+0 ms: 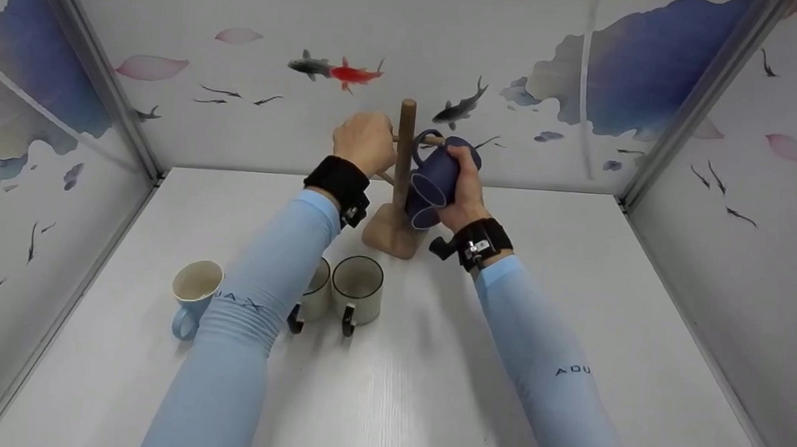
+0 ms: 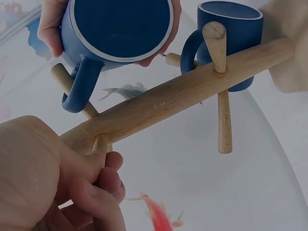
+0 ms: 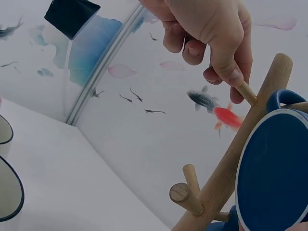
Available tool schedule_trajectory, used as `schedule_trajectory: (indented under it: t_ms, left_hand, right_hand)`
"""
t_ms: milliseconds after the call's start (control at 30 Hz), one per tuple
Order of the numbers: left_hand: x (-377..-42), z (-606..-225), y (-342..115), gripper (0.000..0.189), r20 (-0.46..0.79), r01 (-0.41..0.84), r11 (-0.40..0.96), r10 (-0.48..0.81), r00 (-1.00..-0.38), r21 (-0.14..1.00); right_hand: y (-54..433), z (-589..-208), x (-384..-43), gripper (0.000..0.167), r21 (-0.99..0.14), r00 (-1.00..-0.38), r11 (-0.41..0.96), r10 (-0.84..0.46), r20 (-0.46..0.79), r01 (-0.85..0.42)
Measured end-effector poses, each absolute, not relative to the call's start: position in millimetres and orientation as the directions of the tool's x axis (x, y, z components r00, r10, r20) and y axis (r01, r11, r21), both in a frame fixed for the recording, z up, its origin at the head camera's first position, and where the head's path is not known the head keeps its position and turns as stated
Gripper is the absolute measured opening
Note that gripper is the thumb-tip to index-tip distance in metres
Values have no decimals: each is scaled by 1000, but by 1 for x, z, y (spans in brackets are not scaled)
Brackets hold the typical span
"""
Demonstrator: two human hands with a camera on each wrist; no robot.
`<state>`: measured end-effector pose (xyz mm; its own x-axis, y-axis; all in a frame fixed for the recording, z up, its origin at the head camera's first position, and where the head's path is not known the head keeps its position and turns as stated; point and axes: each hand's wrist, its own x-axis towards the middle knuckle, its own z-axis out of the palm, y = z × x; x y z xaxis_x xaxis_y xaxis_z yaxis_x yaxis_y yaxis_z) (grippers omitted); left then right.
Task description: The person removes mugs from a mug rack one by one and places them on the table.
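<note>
A wooden mug tree (image 1: pixel 403 168) with several pegs stands at the back of the table. My left hand (image 1: pixel 365 142) pinches one upper peg (image 3: pixel 247 93) between thumb and fingers. On the other side, my right hand (image 1: pixel 469 193) grips the body of a dark blue mug (image 1: pixel 447 162), tilted with its mouth toward the head camera. That mug's handle (image 2: pixel 85 86) loops around an upper peg. Below it, a second dark blue mug (image 2: pixel 240 36) hangs by its handle on a lower peg, partly hidden in the head view.
Two cream mugs with dark rims, one (image 1: pixel 357 287) in plain sight and one (image 1: pixel 316 302) partly behind my left sleeve, stand in front of the tree. A light blue mug (image 1: pixel 196 290) stands farther left. Patterned panels enclose the white table (image 1: pixel 386 405) at back and sides.
</note>
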<state>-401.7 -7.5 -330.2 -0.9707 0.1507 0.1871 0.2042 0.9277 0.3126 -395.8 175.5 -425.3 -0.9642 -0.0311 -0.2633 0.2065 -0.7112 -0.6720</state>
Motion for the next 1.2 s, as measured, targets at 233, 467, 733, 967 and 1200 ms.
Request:
schedule_trajectory:
  t_ms: [233, 467, 733, 967, 1200]
  left_hand:
    - [-401, -348, -22, 29, 197, 243, 914, 186, -963, 326]
    - [-393, -363, -41, 32, 246, 264, 890, 180, -952, 371]
    - [-375, -383, -50, 30, 196, 345, 867, 291, -936, 359]
    - [-360, -401, -52, 31, 93, 377, 845, 370, -924, 380]
    - [-350, -413, -51, 31, 75, 442, 823, 447, -891, 357]
  right_hand:
    - [175, -423, -395, 50, -717, -965, -665, -19, -261, 207]
    - [181, -418, -396, 56, -729, -961, -653, 10, -276, 203]
    - [187, -416, -397, 48, -732, -962, -650, 8, -272, 201]
    - [188, -416, -398, 40, -712, -965, -677, 11, -263, 186]
    - [188, -418, -396, 41, -731, -972, -665, 34, -234, 152]
